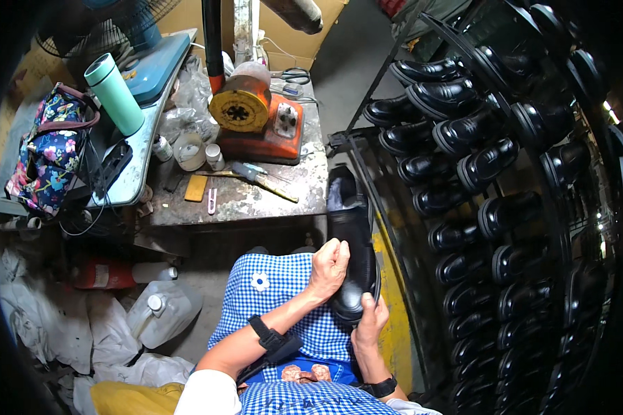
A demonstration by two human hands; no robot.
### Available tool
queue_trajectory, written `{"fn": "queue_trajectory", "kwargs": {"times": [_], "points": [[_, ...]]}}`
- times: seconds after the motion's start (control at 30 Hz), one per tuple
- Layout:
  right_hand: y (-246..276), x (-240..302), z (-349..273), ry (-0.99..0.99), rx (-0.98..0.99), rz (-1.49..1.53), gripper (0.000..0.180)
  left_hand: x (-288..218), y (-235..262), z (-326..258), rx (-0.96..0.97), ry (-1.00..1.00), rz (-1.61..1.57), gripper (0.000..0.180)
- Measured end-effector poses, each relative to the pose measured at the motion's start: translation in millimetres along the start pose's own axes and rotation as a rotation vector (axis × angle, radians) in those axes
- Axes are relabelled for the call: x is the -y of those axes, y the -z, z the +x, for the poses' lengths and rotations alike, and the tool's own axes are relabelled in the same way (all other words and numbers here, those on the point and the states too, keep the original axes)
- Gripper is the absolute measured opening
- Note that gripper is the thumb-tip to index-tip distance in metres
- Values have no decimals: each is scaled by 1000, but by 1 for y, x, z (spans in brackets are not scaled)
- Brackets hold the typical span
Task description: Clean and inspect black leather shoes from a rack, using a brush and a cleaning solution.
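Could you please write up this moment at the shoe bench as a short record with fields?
Setting: cluttered workbench beside a rack of black shoes
Left hand: rests on the side of a black shoe
Right hand: grips the near end of the same shoe from below
Lap: blue checked apron
On bench: orange machine, screwdriver
Further left: mint flask, floral bag
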State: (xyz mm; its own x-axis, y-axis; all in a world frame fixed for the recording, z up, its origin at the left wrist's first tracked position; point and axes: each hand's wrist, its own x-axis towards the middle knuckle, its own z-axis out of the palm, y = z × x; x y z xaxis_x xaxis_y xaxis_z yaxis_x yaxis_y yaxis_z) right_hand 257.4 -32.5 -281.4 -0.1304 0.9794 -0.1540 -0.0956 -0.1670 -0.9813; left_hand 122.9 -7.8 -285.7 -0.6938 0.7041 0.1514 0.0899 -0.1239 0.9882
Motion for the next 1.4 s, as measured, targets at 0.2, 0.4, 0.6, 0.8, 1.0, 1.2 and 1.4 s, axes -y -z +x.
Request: {"fn": "queue_trajectory", "kwargs": {"times": [0.2,0.4,0.6,0.8,1.0,1.2,1.4], "points": [[32,-28,16,-657,-129,765,34,30,6,-16,-92,428,-406,26],[58,-21,16,-629,-49,671,41,44,74,6,-119,489,-408,32],[74,-23,20,-631,137,801,55,25,79,25,-12,518,-348,30],[115,-29,33,-511,433,514,69,-6,89,48,367,753,-847,68],[74,43,33,-272,616,23,96,-22,98,33,218,353,-713,51],[68,54,24,-192,487,95,81,-40,87,36,127,388,-710,47],[47,79,67,79,375,109,62,1,105,23,150,411,-438,44]]}}
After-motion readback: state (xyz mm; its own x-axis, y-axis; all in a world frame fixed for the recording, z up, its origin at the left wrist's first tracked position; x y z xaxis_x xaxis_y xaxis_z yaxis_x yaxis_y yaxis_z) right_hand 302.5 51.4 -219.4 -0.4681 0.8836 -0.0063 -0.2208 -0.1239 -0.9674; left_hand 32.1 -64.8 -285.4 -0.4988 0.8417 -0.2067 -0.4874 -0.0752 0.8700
